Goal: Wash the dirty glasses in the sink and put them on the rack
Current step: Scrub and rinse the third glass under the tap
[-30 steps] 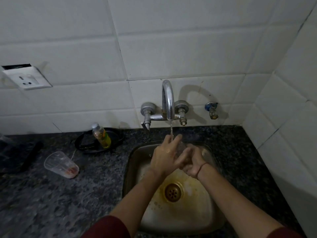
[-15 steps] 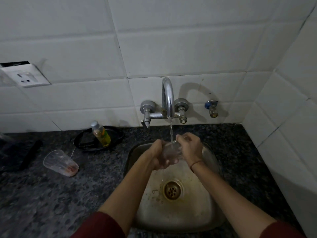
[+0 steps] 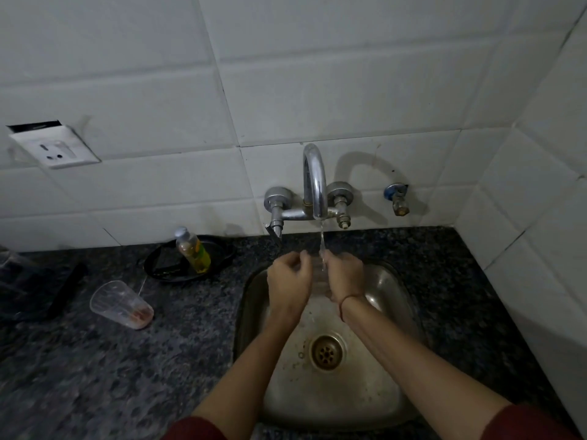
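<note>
- A home kitchen, probably, though the light is dim.
- Steel sink [image 3: 394, 300] set in a speckled dark worktop [image 3: 127, 360].
- Wall tap [image 3: 313, 185] on white tiles [image 3: 317, 74].
- Soap bottle [image 3: 193, 250], used glass [image 3: 122, 304].

My two arms in view, forearms bare from elbow down. Dark red sleeves pushed up near elbows, one cuff at each lower corner of frame, fabric plain with no print I can see. Left hand [image 3: 289, 277] without rings or watch. Right hand [image 3: 343, 274]: thin reddish thread band around wrist, single strand. Fingers [image 3: 301, 256] bare; nails too blurred to judge.
</note>
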